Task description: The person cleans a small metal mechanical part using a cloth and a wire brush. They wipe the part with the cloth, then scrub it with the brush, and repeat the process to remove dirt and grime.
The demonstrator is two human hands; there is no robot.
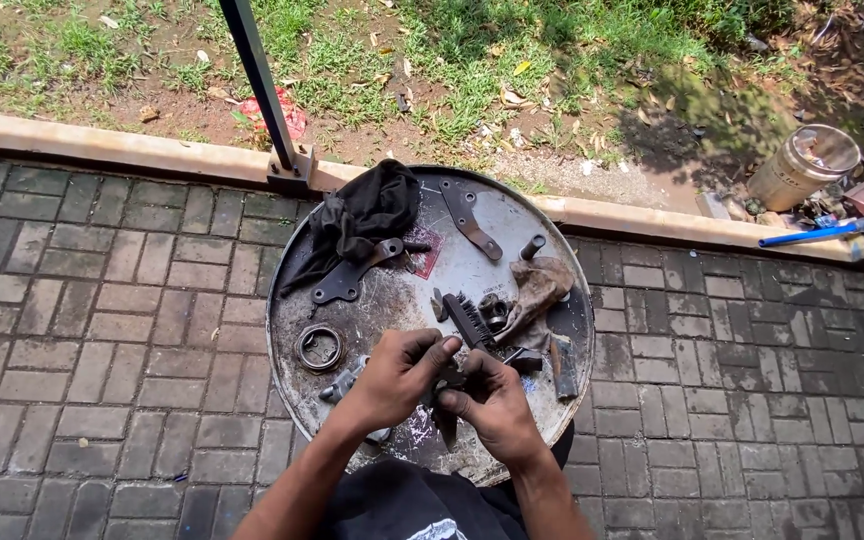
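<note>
Left hand (397, 378): it is curling closed around a small dark metal part (452, 378), with the thumb pressing toward the right hand; the part itself is mostly hidden between the fingers.
Right hand (492, 400): it is gripping the same small part from the other side, fingers bent and closed, the two hands touching each other over the near edge of the worktop.
Worktop (512, 215): a round, scuffed metal drum lid is serving as the worktop and is resting on grey paving bricks (102, 300), close in front of the person.
Brush (467, 320): a black-bristled brush is lying just beyond the hands, its head pointing away from the person.
Stained rag (537, 290): a brownish cloth is lying crumpled to the right of the brush.
Black cloth (367, 210): it is draping over the far left rim of the lid.
Flat brackets: one dark bracket (352, 275) is lying just below the black cloth, and a second bracket (470, 220) is lying at a slant near the far edge.
Metal ring (320, 346): it is sitting on the left part of the lid, near the left hand.
Surroundings: a blue-grey post (257, 85) is standing on the concrete kerb beyond the lid, with grass behind it; a tin bucket (804, 165) is lying at the far right.
</note>
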